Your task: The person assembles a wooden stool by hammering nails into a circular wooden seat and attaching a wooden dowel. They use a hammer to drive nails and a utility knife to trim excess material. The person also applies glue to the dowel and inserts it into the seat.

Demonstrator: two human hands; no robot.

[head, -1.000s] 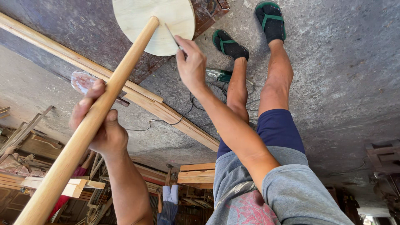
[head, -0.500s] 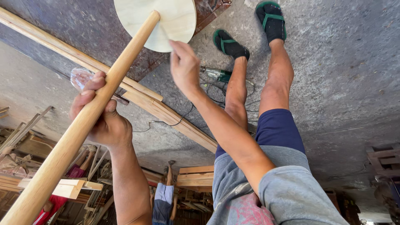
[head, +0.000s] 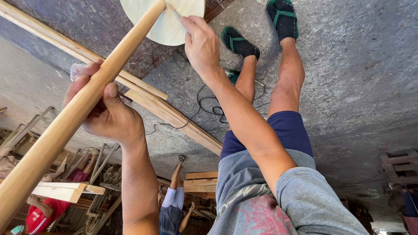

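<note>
Pole (head: 74, 117) of pale wood runs from lower left to a round disc (head: 174, 19) at top centre, clamped in the left hand (head: 109, 113) to steady it while the right hand (head: 201, 43) pinches a thin tool against the disc; long battens (head: 143, 98) lie beyond.

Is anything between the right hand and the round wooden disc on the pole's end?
Nothing visible. The right hand is at the round wooden disc, pinching a thin tool against its face; the left hand grips the pole lower down.
</note>
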